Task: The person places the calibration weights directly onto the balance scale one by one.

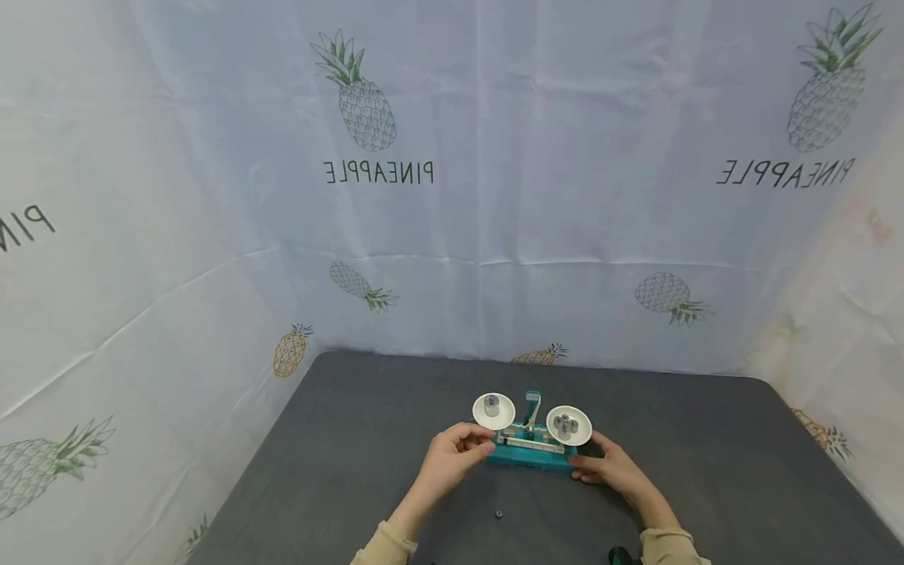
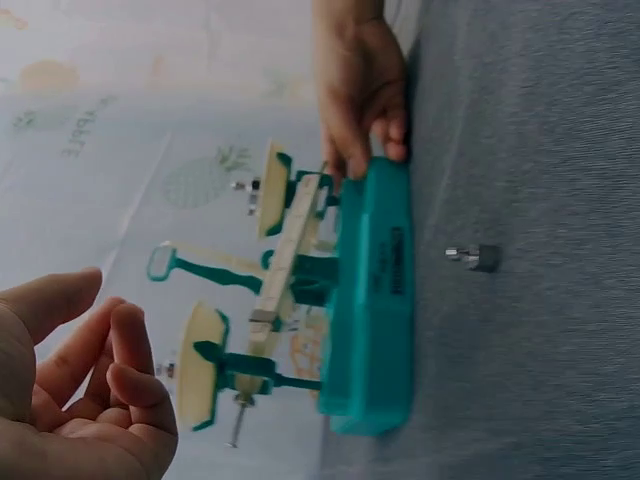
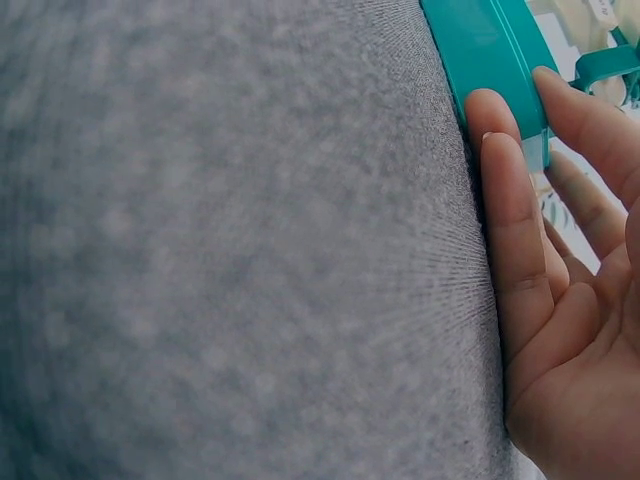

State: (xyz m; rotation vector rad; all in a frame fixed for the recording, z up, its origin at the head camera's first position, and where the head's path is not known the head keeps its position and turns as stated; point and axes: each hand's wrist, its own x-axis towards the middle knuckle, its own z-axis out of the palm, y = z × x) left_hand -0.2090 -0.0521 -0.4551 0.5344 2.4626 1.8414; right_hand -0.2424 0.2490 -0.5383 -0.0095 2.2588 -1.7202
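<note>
A teal balance scale (image 1: 533, 457) with two cream pans stands on the table. One larger metal weight (image 1: 491, 405) sits on its left pan (image 1: 482, 416), and several smaller weights (image 1: 565, 427) cluster on the right pan (image 1: 581, 416). My left hand (image 2: 90, 390) hovers beside the left pan, fingers loosely bent, thumb apart from them and nothing between. At the base's right end, my right hand (image 3: 570, 290) grips the teal corner with thumb and fingers, its lower edge along the tabletop.
A small metal weight (image 1: 498, 515) stands on the dark grey table (image 1: 339, 463) in front of the scale. Near the right sleeve lies a black and green object (image 1: 620, 555), partly cut off. Pineapple-print curtains (image 1: 438, 220) hang behind and at both sides.
</note>
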